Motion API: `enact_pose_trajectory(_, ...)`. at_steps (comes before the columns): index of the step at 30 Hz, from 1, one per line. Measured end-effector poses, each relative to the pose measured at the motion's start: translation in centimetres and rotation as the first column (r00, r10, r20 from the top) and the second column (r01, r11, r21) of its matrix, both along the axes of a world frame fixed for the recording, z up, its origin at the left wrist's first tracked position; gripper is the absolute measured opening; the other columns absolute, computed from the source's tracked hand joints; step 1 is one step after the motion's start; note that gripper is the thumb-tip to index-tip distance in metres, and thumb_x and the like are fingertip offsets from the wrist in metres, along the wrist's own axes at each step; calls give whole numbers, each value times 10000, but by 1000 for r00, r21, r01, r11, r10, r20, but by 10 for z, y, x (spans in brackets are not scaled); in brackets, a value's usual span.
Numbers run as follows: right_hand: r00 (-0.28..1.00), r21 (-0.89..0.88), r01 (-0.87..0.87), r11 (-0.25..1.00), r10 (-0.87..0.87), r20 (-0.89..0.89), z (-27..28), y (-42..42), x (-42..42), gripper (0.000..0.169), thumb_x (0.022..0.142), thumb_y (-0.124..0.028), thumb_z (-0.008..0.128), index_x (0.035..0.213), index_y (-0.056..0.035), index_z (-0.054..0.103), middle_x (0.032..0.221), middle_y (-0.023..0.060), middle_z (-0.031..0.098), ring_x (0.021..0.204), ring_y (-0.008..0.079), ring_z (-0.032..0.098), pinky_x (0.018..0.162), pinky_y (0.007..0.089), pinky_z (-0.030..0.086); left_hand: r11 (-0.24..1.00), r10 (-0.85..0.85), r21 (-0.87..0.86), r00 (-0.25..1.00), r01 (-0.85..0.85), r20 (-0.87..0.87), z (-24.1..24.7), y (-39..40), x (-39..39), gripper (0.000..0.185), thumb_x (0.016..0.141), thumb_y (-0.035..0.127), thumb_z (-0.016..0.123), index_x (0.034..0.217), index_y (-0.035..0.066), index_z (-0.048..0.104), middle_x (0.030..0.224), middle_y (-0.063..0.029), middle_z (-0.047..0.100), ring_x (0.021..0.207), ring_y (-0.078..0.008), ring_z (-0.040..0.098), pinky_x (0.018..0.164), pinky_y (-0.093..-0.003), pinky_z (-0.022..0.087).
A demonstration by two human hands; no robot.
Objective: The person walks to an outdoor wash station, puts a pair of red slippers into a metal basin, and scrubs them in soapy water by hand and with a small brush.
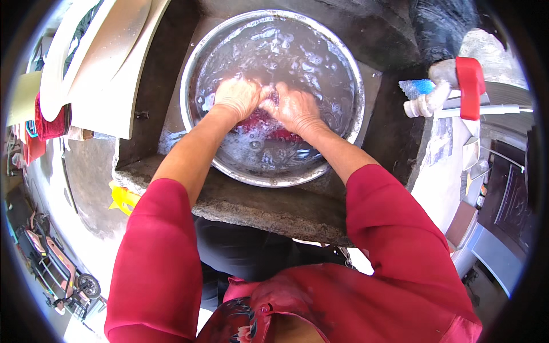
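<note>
A round metal basin (274,183) of grey, sudsy water stands in a concrete sink. Both my hands are in the basin, close together at the water's surface. My left hand (239,96) is closed on a red cloth (261,124), which lies partly under the water. Beside it my right hand (296,105) is also closed on the cloth, knuckles up. The fingertips of both hands are hidden, and suds blur the cloth's outline.
The sink's rough concrete front edge (266,221) runs below my forearms. At right is a tap with a red handle (469,88). Pale boards (113,64) lean at the left, with a yellow object (124,199) below them. An electric scooter (58,261) stands farther off at lower left.
</note>
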State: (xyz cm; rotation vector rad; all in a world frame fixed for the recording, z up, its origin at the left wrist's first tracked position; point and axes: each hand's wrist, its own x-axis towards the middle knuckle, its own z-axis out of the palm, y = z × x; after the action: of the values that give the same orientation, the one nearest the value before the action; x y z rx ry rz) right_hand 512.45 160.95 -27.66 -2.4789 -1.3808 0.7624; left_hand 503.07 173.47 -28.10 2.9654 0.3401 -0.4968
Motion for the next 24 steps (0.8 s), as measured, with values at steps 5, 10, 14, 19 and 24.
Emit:
enact_pose_trajectory(5, 992, 36, 114, 993, -112, -49, 0, 3, 4, 504, 860, -517, 423, 1093, -98, 578, 907, 222, 627, 890, 378, 594, 818, 443, 445, 864, 471, -250, 877, -437, 93, 9, 10, 11, 395, 906, 372, 413, 901, 45, 635, 916, -180, 622, 877, -371, 587, 786, -436, 458)
enact_pose_trajectory(10, 941, 149, 281, 948, -242, -236, -11, -14, 18, 536, 880, -531, 338, 988, -99, 636, 929, 210, 627, 918, 374, 582, 815, 432, 431, 950, 311, -117, 834, -290, 455, 16, -1, -5, 367, 840, 371, 538, 965, 39, 633, 1203, -168, 520, 1233, -307, 373, 1018, -488, 264)
enact_pose_trajectory(14, 746, 165, 585, 794, -447, -494, -4, -19, 5, 483, 910, -436, 446, 948, 15, 616, 835, 130, 644, 761, 222, 583, 732, 354, 447, 910, 358, -4, 781, -414, 512, 46, -19, -9, 531, 811, 389, 578, 1167, 0, 513, 1399, -198, 291, 1326, -351, 206, 1029, -595, 168)
enact_pose_trajectory(19, 420, 123, 859, 497, -547, -724, 5, -25, -7, 461, 913, -373, 472, 834, 57, 619, 765, 173, 613, 715, 217, 534, 711, 353, 435, 759, 637, -359, 735, -543, 234, 68, -56, -8, 945, 716, 524, 652, 1337, -70, 258, 1437, -277, 126, 1349, -400, 106, 1011, -621, 200)
enact_pose_trajectory(24, 590, 293, 790, 539, -537, -603, -6, -37, -4, 445, 896, -378, 489, 846, 42, 628, 793, 212, 628, 719, 280, 589, 705, 372, 446, 637, 605, -565, 794, -524, -54, 51, -58, -3, 832, 739, 460, 652, 1284, -73, 318, 1330, -282, 348, 1220, -385, 388, 987, -383, 372)
